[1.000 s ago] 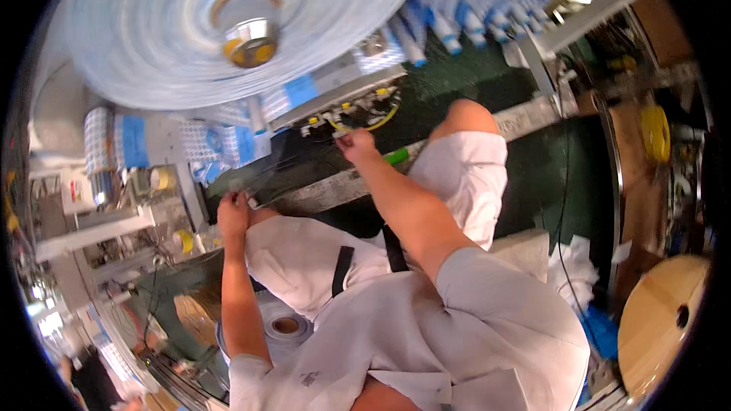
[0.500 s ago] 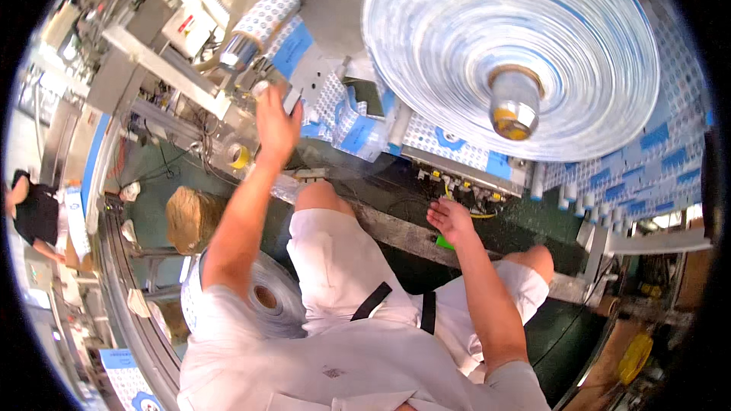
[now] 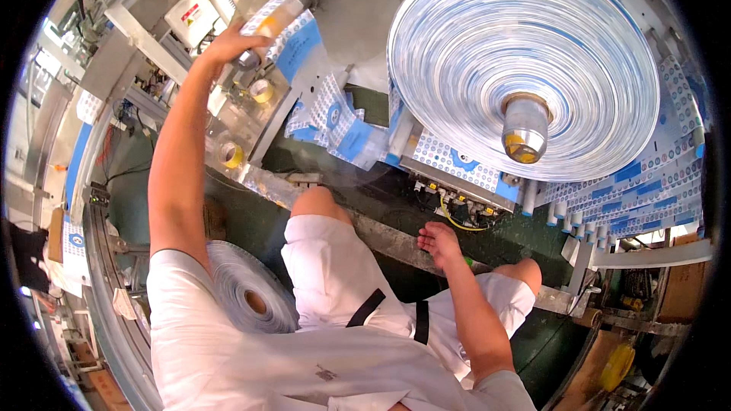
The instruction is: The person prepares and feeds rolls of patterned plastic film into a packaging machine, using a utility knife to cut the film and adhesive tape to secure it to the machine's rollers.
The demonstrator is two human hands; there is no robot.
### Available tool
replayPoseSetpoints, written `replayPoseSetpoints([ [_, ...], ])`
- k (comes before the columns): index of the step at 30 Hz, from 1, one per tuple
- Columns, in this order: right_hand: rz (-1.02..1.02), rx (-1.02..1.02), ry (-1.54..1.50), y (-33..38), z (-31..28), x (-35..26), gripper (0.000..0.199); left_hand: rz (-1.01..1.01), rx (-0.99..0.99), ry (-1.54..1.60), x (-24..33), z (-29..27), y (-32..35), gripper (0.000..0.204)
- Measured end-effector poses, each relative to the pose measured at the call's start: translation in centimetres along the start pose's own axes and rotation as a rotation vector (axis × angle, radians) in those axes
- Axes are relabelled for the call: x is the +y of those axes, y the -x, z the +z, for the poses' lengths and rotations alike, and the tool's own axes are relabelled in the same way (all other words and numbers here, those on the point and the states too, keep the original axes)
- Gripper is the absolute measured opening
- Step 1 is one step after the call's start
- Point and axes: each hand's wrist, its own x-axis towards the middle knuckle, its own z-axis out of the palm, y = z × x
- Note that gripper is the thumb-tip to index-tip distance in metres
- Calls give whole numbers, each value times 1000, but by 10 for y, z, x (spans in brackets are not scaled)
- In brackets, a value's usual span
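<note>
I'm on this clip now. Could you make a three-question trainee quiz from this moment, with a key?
1. Which hand is nearest the small roll? A: right; B: left; C: both equally.
2. True or false: the right hand is apart from the large roll.
3. Fill in: the core of the low roll beside the left thigh is ____ in colour.

Key: 1. B, the left hand. 2. True. 3. Brown.

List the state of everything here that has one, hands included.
Left hand: touching the small film roll
Right hand: empty, fingers loosely curled
Small film roll: partly unwound
Large film roll: wound, on a metal shaft
Lower film roll: wound, core exposed
Loose printed film: creased
Yellow hose: curved
</note>
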Motion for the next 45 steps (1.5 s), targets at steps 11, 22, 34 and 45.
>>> replayPoseSetpoints([
  [11,-392,-223,385,38,71,-33,27,-82,243,474,-45,33,233,76],
  [22,-692,-426,347,71,189,-64,45,-6,272,757,38,171,320,75],
  [34,-1059,-111,238,97,168,-79,65,-164,58,1377,47,206,279,12],
  [45,-697,-126,221,81,156,-78,36,-44,151,1544,59,249,290,18],
])
